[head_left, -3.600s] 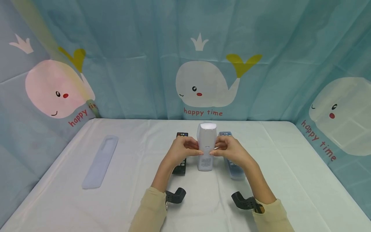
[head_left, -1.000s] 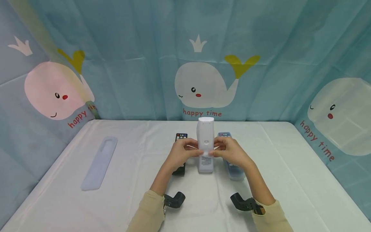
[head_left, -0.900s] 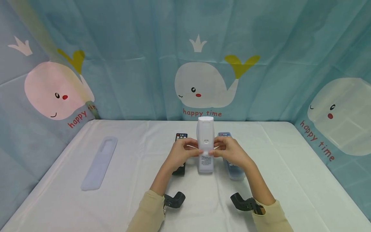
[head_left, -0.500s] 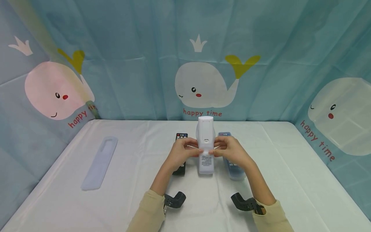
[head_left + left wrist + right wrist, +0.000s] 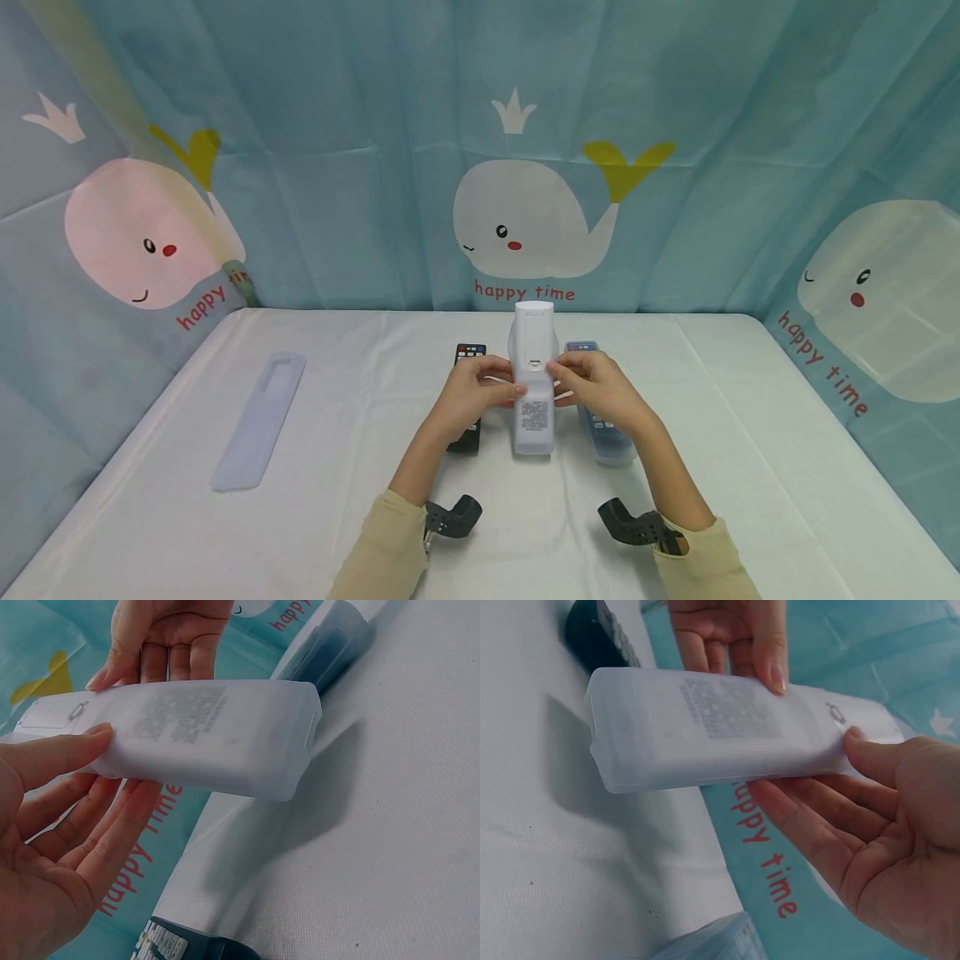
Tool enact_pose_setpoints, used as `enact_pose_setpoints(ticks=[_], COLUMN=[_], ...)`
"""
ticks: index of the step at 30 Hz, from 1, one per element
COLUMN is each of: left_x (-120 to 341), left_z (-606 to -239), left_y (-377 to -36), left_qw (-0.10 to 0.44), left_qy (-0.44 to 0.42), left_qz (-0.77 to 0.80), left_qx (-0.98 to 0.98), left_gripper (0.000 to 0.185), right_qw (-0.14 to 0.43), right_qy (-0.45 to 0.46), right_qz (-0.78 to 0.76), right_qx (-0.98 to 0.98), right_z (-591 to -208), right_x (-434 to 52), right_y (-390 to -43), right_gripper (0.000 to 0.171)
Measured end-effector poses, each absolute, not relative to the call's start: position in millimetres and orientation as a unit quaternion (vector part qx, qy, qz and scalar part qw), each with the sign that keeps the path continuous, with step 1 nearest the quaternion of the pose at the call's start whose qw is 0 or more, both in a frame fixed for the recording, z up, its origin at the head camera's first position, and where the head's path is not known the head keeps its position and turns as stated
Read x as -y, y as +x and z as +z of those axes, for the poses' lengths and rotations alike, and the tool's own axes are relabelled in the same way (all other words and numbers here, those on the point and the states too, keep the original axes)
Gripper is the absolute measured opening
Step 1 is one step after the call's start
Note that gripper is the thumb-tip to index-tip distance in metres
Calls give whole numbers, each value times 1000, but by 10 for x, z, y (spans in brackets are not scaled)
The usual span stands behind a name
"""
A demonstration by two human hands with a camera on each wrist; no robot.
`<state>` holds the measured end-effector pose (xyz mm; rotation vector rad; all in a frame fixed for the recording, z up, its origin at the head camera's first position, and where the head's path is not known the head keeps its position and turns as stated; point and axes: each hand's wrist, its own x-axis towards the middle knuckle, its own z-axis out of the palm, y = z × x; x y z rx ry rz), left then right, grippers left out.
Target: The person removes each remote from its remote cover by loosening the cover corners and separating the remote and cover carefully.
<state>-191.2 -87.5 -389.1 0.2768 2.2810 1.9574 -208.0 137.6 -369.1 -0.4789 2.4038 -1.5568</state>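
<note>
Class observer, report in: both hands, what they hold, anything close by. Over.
Left hand and right hand pinch white remote, half in clear sleeve, above table. Black remote left, blue-sleeved remote right, both close underneath. Spare sleeve far left.

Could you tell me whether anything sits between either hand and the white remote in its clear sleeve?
Nothing visible does: the left hand and right hand both hold the white remote directly.

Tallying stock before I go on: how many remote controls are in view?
3. A white remote in a translucent sleeve, held by both hands above the table; a black remote lying behind the left hand; a blue-sleeved remote under the right hand. Hands may hide others.
</note>
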Motion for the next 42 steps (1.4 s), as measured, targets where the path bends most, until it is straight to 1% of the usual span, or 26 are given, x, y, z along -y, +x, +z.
enact_pose_setpoints(ticks=[7,14,20,24,30,35,42], left_x=[875,888,905,917,930,945,990], left_z=[-3897,-3890,-3871,-3851,-3832,-3810,-3785], left_y=[-1919,-1927,-1933,-1934,-1932,-1934,-1929], left_qw=[62,65,68,69,72,78,84], left_qy=[88,77,79,83,83,85,93], left_qz=[646,645,640,638,633,627,625], left_qx=[-755,-758,-761,-763,-767,-770,-771], left_gripper=[30,31,30,31,31,32,34], right_qw=[104,76,52,46,31,25,17], right_qy=[-148,-122,-105,-103,-101,-100,-91], right_qz=[-522,-538,-548,-549,-550,-549,-547], right_qx=[-833,-831,-828,-828,-828,-829,-832], right_z=[-3698,-3672,-3665,-3654,-3652,-3670,-3658], right_x=[-1362,-1346,-1349,-1373,-1406,-1434,-1457], right_y=[-2080,-2070,-2064,-2063,-2061,-2080,-2075], right_gripper=[35,35,37,38,34,38,40])
